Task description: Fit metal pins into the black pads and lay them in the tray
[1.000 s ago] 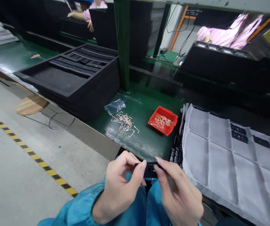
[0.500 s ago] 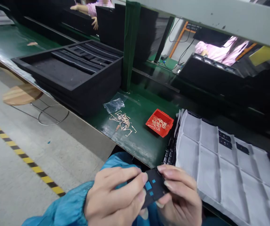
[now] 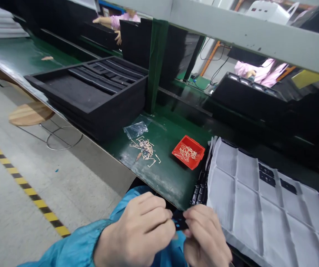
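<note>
Between my two hands is a small flat black plate (image 3: 180,220) with cut-outs through which blue shows; most of it is covered by fingers. My left hand (image 3: 137,231) grips its left end, fingers curled. Closed on the opposite end is my right hand (image 3: 205,233). Just beyond them on the green bench lie a loose pile of small pale and dark strips (image 3: 145,148) and a red tray (image 3: 185,163) holding more pale strips. To the right, a white padded sheet with pockets (image 3: 239,200) carries a few black plates (image 3: 267,174).
A large black foam tray (image 3: 98,107) with long dark parts stands left on the bench, near a clear plastic bag (image 3: 136,129). A green post (image 3: 156,66) rises behind. Below left is a wooden stool (image 3: 31,113). Co-workers in pink sleeves (image 3: 116,23) are across the bench.
The black plate has been tilted, so its face shows less and my fingers cover more of it. Both hands have drawn closer together. The view has shifted slightly upward.
</note>
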`<state>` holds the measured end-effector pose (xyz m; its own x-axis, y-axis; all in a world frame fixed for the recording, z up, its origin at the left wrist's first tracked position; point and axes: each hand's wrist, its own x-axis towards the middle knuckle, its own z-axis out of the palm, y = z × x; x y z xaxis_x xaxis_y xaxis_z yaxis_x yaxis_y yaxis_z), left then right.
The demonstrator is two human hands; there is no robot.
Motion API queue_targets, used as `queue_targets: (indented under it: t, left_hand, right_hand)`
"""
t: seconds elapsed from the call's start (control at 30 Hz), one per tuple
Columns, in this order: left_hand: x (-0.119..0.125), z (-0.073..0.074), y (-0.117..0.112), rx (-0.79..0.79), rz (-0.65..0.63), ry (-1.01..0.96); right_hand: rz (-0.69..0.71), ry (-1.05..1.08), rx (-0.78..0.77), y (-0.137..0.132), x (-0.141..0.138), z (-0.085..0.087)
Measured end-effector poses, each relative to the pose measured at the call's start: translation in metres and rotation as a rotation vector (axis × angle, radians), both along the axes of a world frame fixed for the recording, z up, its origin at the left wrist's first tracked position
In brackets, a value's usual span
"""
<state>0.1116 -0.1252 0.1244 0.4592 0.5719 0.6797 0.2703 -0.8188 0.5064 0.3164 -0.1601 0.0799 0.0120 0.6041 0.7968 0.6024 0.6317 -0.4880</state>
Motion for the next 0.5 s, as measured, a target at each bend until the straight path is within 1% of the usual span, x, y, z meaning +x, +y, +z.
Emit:
queue_targets:
  t: [0.03,0.07,0.13,0.17,0.23,0.3,0.33,0.4,0.43,0.47,0.5]
  left_hand:
    - [-0.003,-0.007,0.019,-0.003,0.037,0.047]
    - [-0.006,-0.013,0.043,-0.039,0.101,0.09]
    - [-0.003,-0.024,0.106,-0.168,0.254,0.137]
    - [0.005,-0.028,0.142,-0.225,0.296,0.166]
    - [0.036,-0.031,0.211,-0.331,0.304,0.244]
    - [0.082,-0.031,0.268,-0.405,0.26,0.312]
    - [0.106,-0.03,0.289,-0.43,0.228,0.343]
    - [0.144,-0.029,0.318,-0.457,0.166,0.403]
    - [0.155,-0.029,0.327,-0.462,0.142,0.431]
    - [0.159,-0.031,0.332,-0.462,0.122,0.46]
    - [0.155,-0.034,0.335,-0.458,0.102,0.489]
  right_hand:
    - [-0.018,0.034,-0.072,0.002,0.0,-0.008]
    - [-0.045,0.053,-0.137,0.004,-0.001,-0.015]
    - [-0.094,0.066,-0.27,0.008,-0.004,-0.031]
    - [-0.107,0.073,-0.332,0.011,-0.006,-0.04]
    - [-0.094,0.08,-0.443,0.018,-0.011,-0.057]
    - [-0.056,0.084,-0.518,0.027,-0.014,-0.073]
    - [-0.044,0.09,-0.543,0.031,-0.014,-0.081]
    - [-0.046,0.11,-0.579,0.039,-0.013,-0.094]
    - [-0.059,0.126,-0.593,0.041,-0.012,-0.1]
    - [-0.076,0.146,-0.605,0.043,-0.01,-0.106]
    - [-0.093,0.168,-0.617,0.043,-0.009,-0.111]
